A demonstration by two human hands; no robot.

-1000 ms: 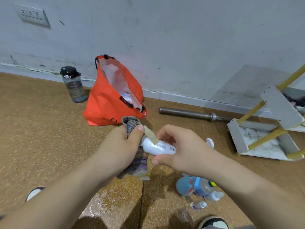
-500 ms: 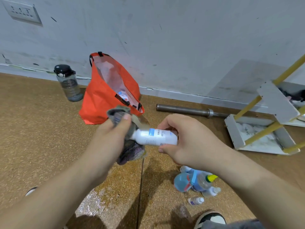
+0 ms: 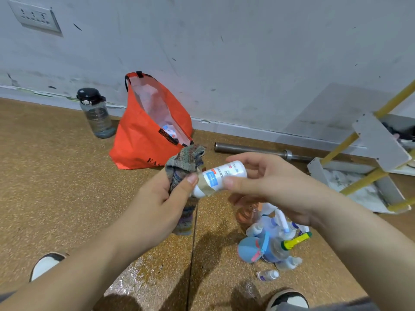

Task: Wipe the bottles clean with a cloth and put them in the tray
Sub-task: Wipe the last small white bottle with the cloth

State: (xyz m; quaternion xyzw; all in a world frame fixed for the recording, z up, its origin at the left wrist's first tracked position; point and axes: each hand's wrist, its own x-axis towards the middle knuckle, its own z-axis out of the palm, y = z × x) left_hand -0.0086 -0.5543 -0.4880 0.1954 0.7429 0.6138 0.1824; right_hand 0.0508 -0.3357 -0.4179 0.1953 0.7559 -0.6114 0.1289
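We hold the white bottle (image 3: 221,176) in the air above the cork floor (image 3: 56,176), lying nearly level. Our right hand (image 3: 276,187) pinches one end between thumb and fingers, while our left hand (image 3: 157,205) grips the knitted cloth (image 3: 182,167) bunched round the other end. A heap of bottles (image 3: 269,243) lies on the floor below the right wrist, and the white tray (image 3: 368,194) sits near the floor's right edge, by the wall.
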